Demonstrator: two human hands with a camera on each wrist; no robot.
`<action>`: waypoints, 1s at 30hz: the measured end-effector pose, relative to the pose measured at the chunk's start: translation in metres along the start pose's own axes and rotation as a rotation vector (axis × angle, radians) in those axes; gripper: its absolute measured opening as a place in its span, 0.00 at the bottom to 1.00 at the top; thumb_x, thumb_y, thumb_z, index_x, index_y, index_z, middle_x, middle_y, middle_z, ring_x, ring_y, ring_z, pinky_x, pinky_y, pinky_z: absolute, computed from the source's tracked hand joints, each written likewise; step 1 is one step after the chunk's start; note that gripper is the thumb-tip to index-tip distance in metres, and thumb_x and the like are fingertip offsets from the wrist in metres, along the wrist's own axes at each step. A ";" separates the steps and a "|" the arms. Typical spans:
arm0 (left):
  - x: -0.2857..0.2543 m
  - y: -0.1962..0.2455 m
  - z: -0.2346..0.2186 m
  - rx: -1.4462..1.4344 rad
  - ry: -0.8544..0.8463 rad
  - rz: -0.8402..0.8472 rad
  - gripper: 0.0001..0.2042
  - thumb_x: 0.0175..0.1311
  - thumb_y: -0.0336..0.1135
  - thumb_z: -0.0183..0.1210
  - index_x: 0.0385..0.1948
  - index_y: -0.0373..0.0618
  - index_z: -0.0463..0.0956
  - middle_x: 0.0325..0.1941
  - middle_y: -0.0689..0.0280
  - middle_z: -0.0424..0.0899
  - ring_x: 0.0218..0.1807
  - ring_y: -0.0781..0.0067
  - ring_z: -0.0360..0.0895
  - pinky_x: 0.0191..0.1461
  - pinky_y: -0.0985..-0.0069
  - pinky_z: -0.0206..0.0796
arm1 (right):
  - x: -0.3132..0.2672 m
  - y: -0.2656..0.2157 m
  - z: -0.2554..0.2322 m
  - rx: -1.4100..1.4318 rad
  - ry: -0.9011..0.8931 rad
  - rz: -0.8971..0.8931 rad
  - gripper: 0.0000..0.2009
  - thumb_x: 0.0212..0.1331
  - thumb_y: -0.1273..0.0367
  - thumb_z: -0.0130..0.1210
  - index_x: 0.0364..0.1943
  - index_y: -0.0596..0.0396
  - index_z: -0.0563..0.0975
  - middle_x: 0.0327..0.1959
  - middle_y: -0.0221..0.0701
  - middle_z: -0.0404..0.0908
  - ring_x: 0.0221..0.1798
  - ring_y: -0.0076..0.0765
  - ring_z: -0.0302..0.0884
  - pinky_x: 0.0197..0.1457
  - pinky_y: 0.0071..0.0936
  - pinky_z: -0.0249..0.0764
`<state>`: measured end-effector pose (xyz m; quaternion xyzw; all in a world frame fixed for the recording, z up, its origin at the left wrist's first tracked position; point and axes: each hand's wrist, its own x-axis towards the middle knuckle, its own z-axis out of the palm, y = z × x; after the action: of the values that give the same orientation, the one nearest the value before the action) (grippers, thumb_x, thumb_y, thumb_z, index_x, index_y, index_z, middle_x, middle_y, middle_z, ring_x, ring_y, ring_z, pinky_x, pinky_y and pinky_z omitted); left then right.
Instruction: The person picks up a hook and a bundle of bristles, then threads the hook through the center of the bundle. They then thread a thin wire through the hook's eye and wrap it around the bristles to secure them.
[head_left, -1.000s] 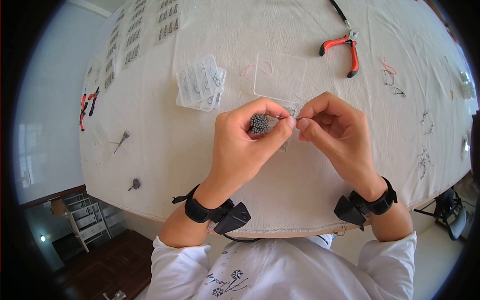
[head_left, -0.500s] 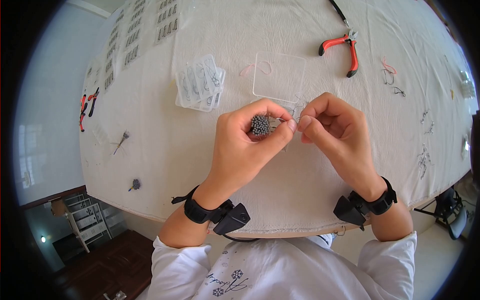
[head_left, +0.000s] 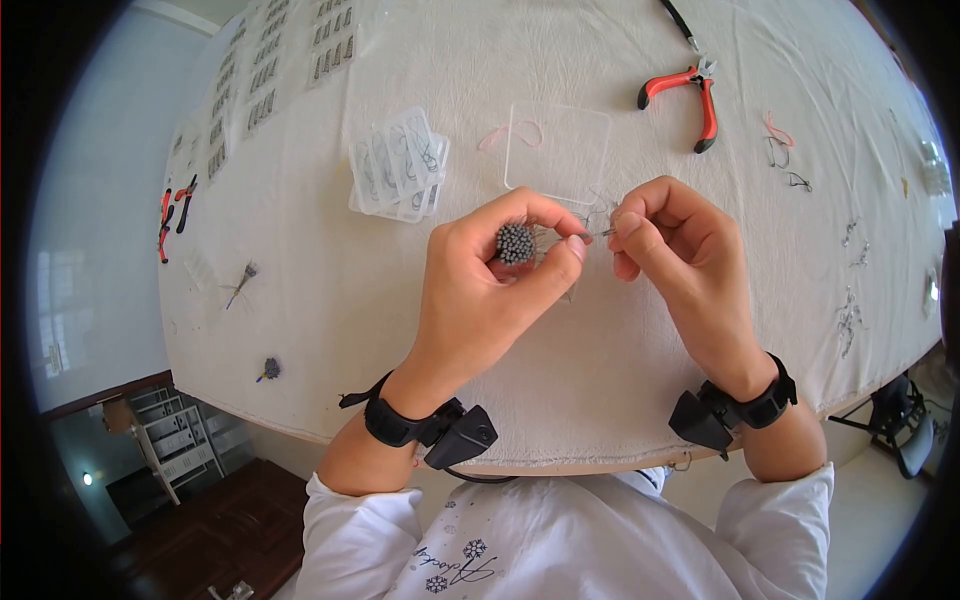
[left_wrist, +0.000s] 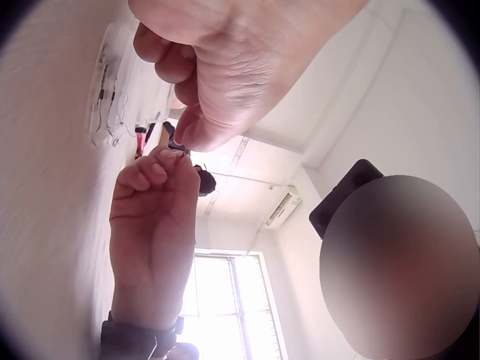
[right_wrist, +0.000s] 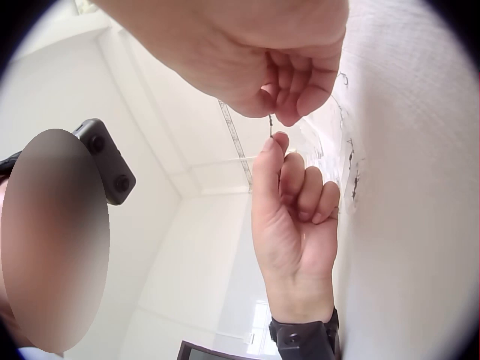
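Observation:
My left hand curls round a bundle of thin stems with grey round heads, seen end-on in the head view. Thumb and forefinger of that hand pinch one end of a thin dark wire-like strand. Its other end is pinched between the thumb and forefinger of my right hand, so the strand spans a short gap between the two sets of fingertips. In the right wrist view the strand looks straight and taut. Fine loose wires lie on the cloth just beyond the fingertips.
Stacked clear plastic boxes stand left of a clear lid. Red-handled pliers lie at the back right, another pair at the far left. Small stem clusters and dark wire pieces lie at the sides. Bagged pieces fill the back left.
My right hand has drawn slightly to the right, and the gap between the fingertips has widened, with the strand now showing across it. My left hand has shifted slightly left with the bundle.

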<state>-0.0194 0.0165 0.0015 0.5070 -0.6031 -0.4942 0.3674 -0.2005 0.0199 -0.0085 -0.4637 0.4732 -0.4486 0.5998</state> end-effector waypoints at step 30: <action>-0.001 -0.012 0.001 0.063 0.064 0.088 0.01 0.62 0.25 0.56 0.31 0.40 0.75 0.30 0.75 0.76 0.27 0.93 0.63 0.27 0.91 0.53 | -0.001 0.003 0.002 0.035 0.133 -0.087 0.04 0.62 0.73 0.53 0.33 0.60 0.73 0.28 0.23 0.75 0.29 0.13 0.72 0.33 0.13 0.69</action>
<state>-0.0170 0.0180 -0.0098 0.5069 -0.6279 -0.4417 0.3919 -0.1982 0.0213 -0.0110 -0.4424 0.4834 -0.5122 0.5552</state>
